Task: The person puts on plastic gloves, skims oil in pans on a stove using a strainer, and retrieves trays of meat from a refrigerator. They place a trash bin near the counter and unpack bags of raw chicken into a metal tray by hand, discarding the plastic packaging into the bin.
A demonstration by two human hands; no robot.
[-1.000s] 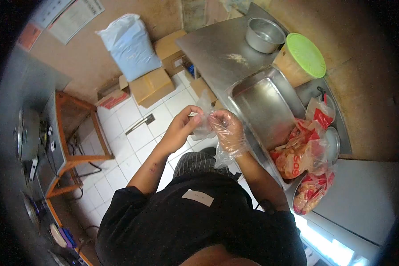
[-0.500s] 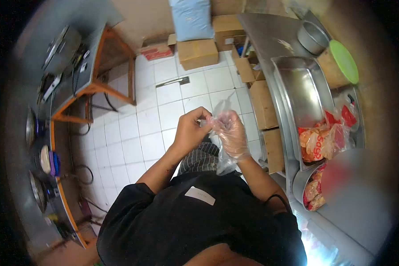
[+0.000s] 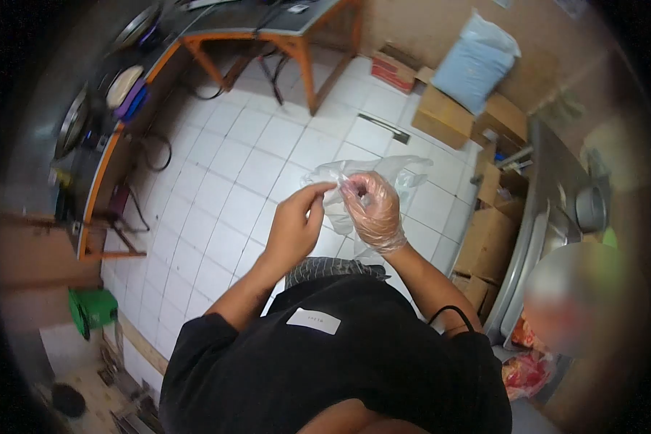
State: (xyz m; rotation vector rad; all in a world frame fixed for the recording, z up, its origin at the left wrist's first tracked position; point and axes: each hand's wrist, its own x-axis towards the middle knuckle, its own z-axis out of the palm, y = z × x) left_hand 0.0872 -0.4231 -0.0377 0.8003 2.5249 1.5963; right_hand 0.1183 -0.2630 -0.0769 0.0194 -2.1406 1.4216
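The left hand (image 3: 294, 228) and gloved right hand (image 3: 377, 218) are pinching limp, clear plastic (image 3: 406, 166) between closed fingers, seemingly steadying it; it is hanging above the floor (image 3: 202, 217), apart from the steel surface's edge (image 3: 517, 264).

1. No text, brand, number or sign is readable.
2. Tag (image 3: 313, 320) on the black shirt (image 3: 340, 362), near: a short row of dark characters, too small to make out.
3. Red box (image 3: 393, 72), far, right of centre: pale print, too blurred to read.
4. Papers (image 3: 571, 6) on the wall, far right: cut off at the edge, nothing legible.
5. Red-marked bag (image 3: 526, 374), near right: no letters distinguishable.
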